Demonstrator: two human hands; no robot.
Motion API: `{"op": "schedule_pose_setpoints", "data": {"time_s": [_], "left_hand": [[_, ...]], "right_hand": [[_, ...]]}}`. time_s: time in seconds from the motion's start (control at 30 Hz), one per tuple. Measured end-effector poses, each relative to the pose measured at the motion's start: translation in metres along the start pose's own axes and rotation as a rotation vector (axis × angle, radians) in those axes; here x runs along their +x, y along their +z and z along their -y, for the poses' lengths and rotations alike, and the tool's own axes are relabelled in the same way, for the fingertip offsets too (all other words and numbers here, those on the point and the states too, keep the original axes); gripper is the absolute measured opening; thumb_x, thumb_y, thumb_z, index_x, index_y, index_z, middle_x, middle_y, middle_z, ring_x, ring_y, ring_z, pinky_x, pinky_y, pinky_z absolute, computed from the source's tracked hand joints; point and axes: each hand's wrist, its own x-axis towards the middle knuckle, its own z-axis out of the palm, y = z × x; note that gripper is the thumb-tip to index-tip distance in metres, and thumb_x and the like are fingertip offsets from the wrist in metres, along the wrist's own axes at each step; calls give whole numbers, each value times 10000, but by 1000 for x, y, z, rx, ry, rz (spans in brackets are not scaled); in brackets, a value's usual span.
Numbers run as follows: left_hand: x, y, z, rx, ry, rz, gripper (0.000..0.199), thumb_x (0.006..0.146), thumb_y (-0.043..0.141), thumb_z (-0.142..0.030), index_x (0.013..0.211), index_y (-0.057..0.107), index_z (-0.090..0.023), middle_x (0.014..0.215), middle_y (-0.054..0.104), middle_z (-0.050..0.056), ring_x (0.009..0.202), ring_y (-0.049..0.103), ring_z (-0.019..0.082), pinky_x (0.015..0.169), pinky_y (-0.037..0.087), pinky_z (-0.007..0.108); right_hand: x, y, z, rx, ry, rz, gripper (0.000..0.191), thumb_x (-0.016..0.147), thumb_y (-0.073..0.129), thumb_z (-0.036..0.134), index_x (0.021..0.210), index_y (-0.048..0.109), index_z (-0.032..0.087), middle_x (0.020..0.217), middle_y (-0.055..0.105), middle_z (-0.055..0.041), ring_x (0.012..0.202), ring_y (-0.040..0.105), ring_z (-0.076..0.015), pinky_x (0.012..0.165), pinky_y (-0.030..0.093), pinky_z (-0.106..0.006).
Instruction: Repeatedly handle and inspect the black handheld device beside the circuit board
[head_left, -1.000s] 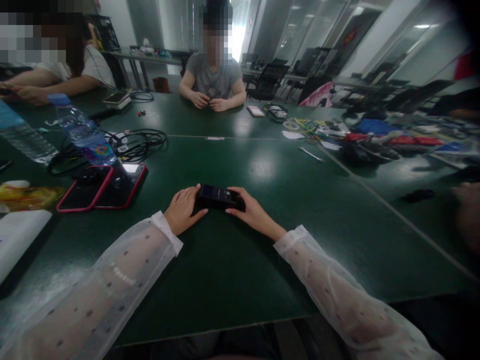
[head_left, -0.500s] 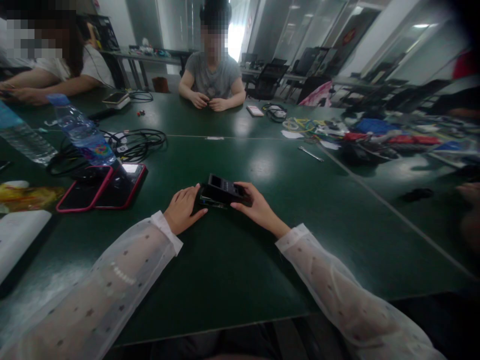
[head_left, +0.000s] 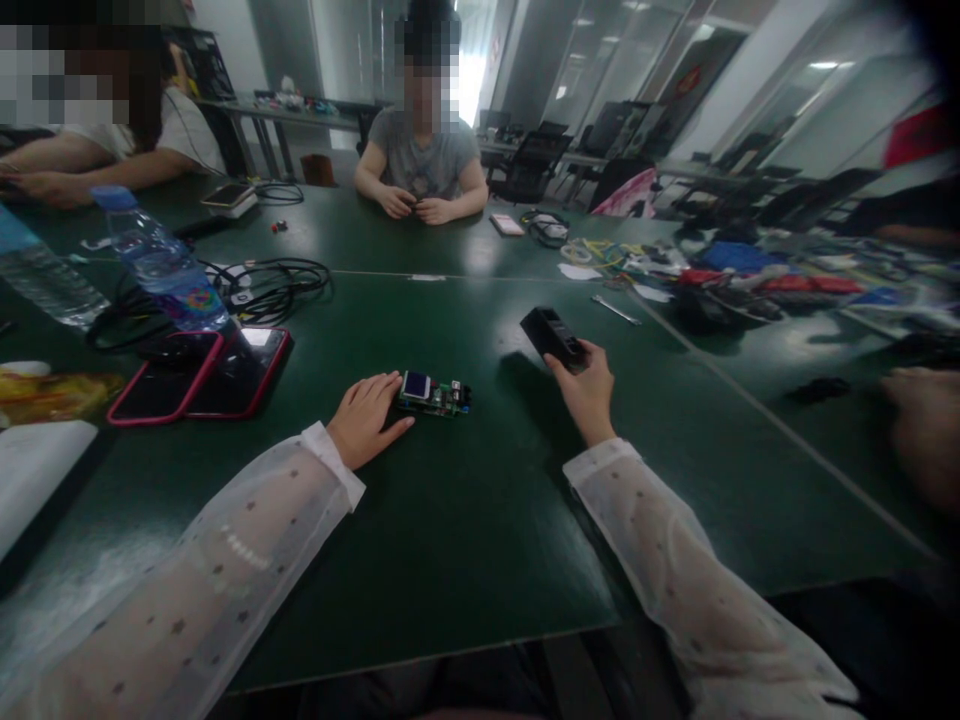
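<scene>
A green circuit board (head_left: 442, 397) with a small screen at its left end lies on the dark green table (head_left: 465, 540). My left hand (head_left: 365, 420) rests on the table beside the board's left end, fingers spread, thumb apart. Up and to the right of the board, my right hand (head_left: 589, 388) grips a black plastic casing (head_left: 553, 338) by its near end, thumb on one side. The casing is tilted and raised over the table, throwing a shadow to its left.
At left are two red-edged phones (head_left: 240, 375), water bottles (head_left: 161, 260) and coiled black cables (head_left: 277, 285). A wrench (head_left: 616, 310) lies beyond the casing; cables and tools (head_left: 750, 275) fill the far right. A person (head_left: 424, 160) sits opposite.
My right hand has lifted the black casing off the circuit board and carried it right and away from me. The board now shows in full. My left hand has stayed in place.
</scene>
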Motion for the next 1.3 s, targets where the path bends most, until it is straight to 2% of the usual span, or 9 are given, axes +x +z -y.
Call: {"op": "schedule_pose_setpoints", "data": {"time_s": [0.13, 0.23, 0.37, 0.87, 1.03, 1.3], "left_hand": [[0, 1, 0, -1, -1, -3, 621, 940, 392, -523, 1409, 361, -117, 1450, 432, 164, 1345, 373, 303, 1095, 300, 494], [0, 1, -1, 0, 1, -8, 608, 938, 403, -513, 1405, 367, -126, 1453, 431, 157, 1344, 373, 301, 1099, 294, 485], [1, 0, -2, 0, -13, 6, 611, 939, 409, -508, 1407, 365, -117, 1459, 423, 159, 1351, 365, 301, 1106, 287, 486], [1, -3, -2, -16, -15, 20, 610, 938, 397, -518, 1416, 362, -140, 1458, 427, 159, 1354, 367, 307, 1095, 299, 522], [1, -4, -3, 2, -29, 49, 641, 937, 400, -521, 1416, 357, -98, 1467, 412, 172, 1359, 356, 310, 1101, 297, 511], [0, 0, -2, 1, -8, -8, 601, 935, 405, -515, 1408, 369, -146, 1457, 431, 147, 1350, 371, 304, 1102, 293, 503]], "right_hand": [[-4, 4, 0, -293, 41, 41, 625, 719, 676, 476, 1191, 497, 107, 1040, 644, -186, 928, 620, -317, 792, 512, -478], [-6, 7, 1, -406, -14, 66, 617, 741, 655, 441, 1197, 470, 68, 1108, 602, -231, 1018, 573, -347, 840, 493, -489], [-7, 9, 0, -418, -79, 91, 607, 786, 603, 428, 1224, 427, 45, 1158, 560, -249, 1069, 533, -354, 894, 463, -503], [-8, 9, -2, -403, -138, 78, 619, 815, 548, 489, 1221, 432, 36, 1166, 547, -255, 1060, 530, -361, 875, 467, -519], [-8, 9, -1, -437, -136, 97, 611, 812, 561, 436, 1236, 425, 17, 1180, 543, -264, 1071, 523, -360, 897, 462, -501], [-9, 11, -2, -411, -130, 74, 629, 826, 553, 454, 1264, 388, 35, 1209, 518, -265, 1099, 509, -363, 932, 425, -530]]}}
